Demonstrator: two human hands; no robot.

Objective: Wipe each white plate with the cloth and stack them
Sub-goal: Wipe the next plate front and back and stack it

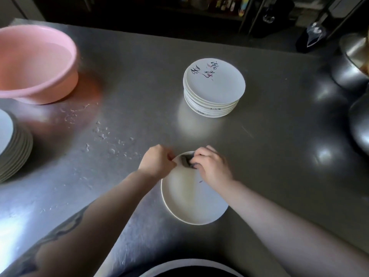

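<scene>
A round white plate (191, 204) lies flat on the brushed-metal worktop (269, 156), close to the person's body. Its surface is smooth and glossy, with a low raised rim and a small dark painted mark near the right side. The left hand (157, 163) sits at the plate's far-left rim, fingers curled and pinching the edge. The right hand (209, 166) is curled over a small, dark, crumpled cloth (186, 161), pressing it onto the far part of the plate; the cloth shows between the two hands, which are nearly touching. Both bare forearms reach in from the bottom of the view.

Farther away, past the hands, stands a stack of plates (213, 87) of the same round, shallow shape. The topmost one bears brushed black characters and pinkish strokes on its flat white face, and the edges below form neat thin bands.

At the far left sits a pink plastic basin (38, 62), round and deep with a rolled lip and a matte inside. Just nearer, at the left edge, a second pile of plates (16, 148) is partly cut off by the frame. Beads and smears of water (103, 132) lie scattered on the dull grey metal between the basin and the left hand. Rounded steel pots (353, 62) with a polished sheen stand at the right edge.
</scene>
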